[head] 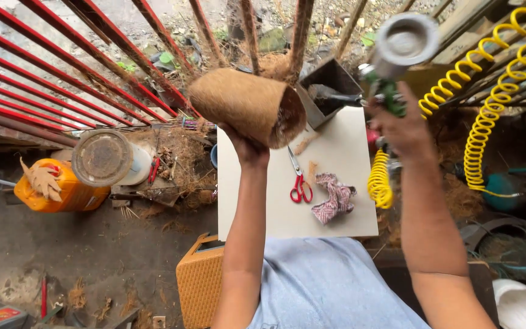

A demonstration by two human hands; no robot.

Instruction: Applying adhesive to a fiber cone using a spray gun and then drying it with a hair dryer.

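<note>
A pale square surface [336, 219] is seen below the raised arms, its left edge running down from beside the left wrist and its near edge met by the person's blue shirt. Only red scissors [299, 183] and a crumpled rag [335, 198] lie on it, near the middle; the rest of the board is bare. To the left, the concrete floor [62, 250] is open, bounded by an orange jug [62, 192], a round lidded tub [106, 159] and a woven orange box [199, 280] just beside the board's near left corner. Red bars [50, 79] close off the far left. To the right, room is narrowed by yellow coiled hose [488, 116], which hangs well down past the board's right edge.

A brown fibre cup [245, 103], shaped like a cone with its open mouth turned right, is held up by the left hand [245, 145], which is clamped on its underside. The cup is raised well above the surface and over its far left corner. A spray gun [391, 67] with a green body and a round metal can on top is gripped by the right hand [406, 125], fingers closed round the handle. The gun is held near the same height as the cup, to its right, the two apart with a dark metal bin [330, 85] seen between them.
</note>
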